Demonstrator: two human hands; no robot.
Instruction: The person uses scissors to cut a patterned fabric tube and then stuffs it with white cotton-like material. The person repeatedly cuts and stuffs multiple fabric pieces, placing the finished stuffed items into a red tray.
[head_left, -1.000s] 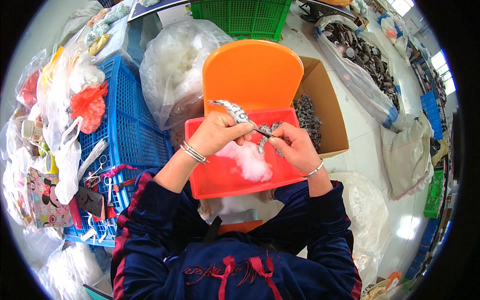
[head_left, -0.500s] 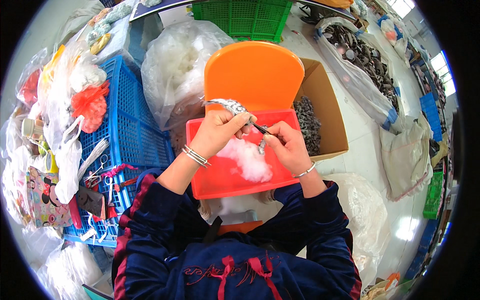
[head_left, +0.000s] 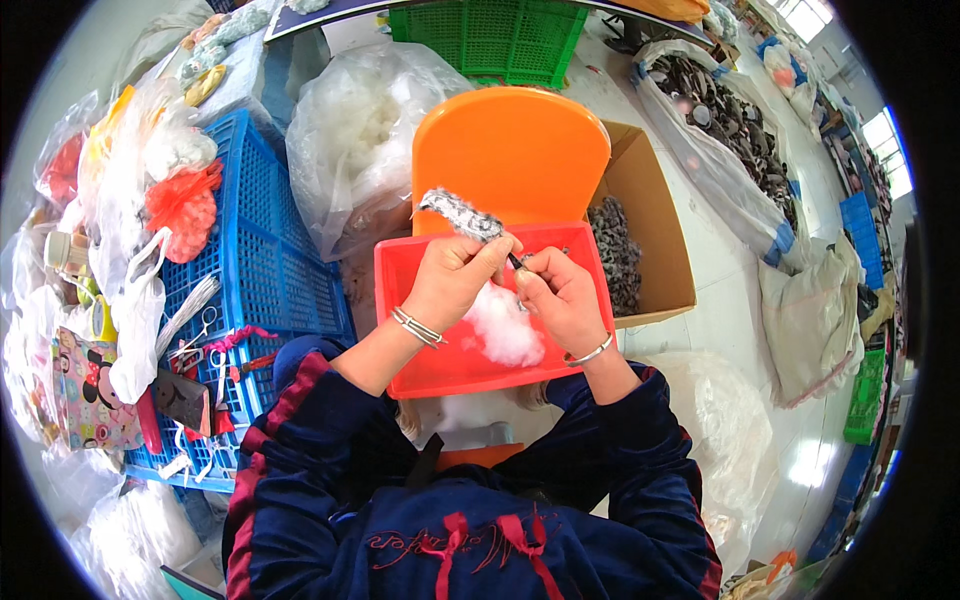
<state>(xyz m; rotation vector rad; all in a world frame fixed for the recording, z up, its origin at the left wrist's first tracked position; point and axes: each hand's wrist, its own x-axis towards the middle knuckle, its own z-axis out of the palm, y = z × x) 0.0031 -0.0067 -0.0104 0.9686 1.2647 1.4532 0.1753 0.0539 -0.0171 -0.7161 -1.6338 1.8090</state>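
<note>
My left hand [head_left: 455,278] grips a small grey patterned fabric piece [head_left: 460,214] that sticks out up and to the left. My right hand [head_left: 560,295] is closed on a thin dark stick-like tool [head_left: 517,262] whose tip meets the open end of the fabric piece. Both hands hover over a red plastic tray [head_left: 420,365] on my lap. A clump of white fluffy stuffing [head_left: 505,330] lies in the tray just below my hands. Silver bangles circle both wrists.
An orange chair back [head_left: 510,150] stands behind the tray. A cardboard box [head_left: 655,225] with grey fabric pieces sits right of it. A clear bag of white stuffing [head_left: 355,150] and a blue crate [head_left: 265,255] with bags and scissors are on the left. A green basket [head_left: 490,35] is beyond.
Both hands have stayed over the tray. The fabric piece has tilted a little and the right hand has shifted closer to the left, with the tool at the fabric's opening.
</note>
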